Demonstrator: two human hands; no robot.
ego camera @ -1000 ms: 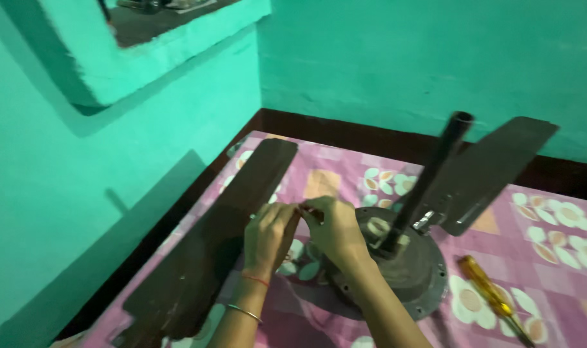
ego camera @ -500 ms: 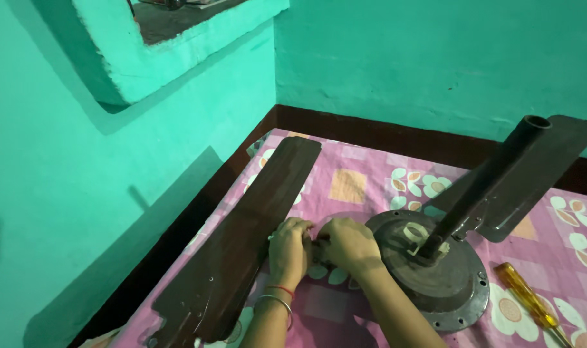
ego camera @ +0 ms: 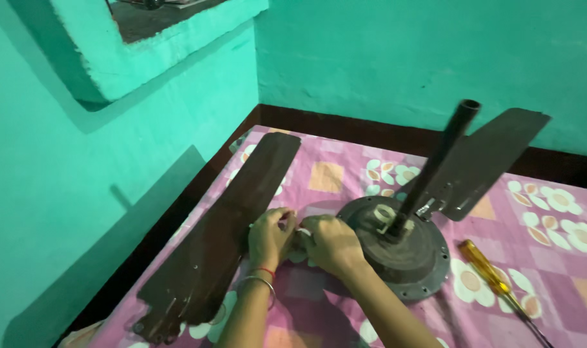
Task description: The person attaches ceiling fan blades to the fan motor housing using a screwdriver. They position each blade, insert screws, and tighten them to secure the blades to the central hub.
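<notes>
The left hand (ego camera: 269, 237) and the right hand (ego camera: 330, 243) were close together, fingertips almost touching. Both were pinched on a small pale thing (ego camera: 304, 231) between them. It was too small to tell what it was, maybe a little part or a bit of tape. So both hands had a tight grip on that tiny piece, and neither hand was open.

The hands sat in the gap between a loose fan blade (ego camera: 224, 238) and the round fan motor (ego camera: 402, 248). The left hand was touching the inner edge of that long, dark blade, which lay flat on the pink flowered cloth (ego camera: 345, 174).

The motor lay right beside the right hand. A dark rod (ego camera: 435, 167) stuck up from its middle, leaning a bit. A second blade (ego camera: 480, 161) looked joined to the far side of the motor.

So it looked like one blade was on the motor and the near blade was not. The near blade and the motor were still apart, with the hands working in between.

A screwdriver with a yellow handle (ego camera: 490, 274) lay on the cloth near the motor, and nobody was holding it. Green walls (ego camera: 403, 58) stood behind.
</notes>
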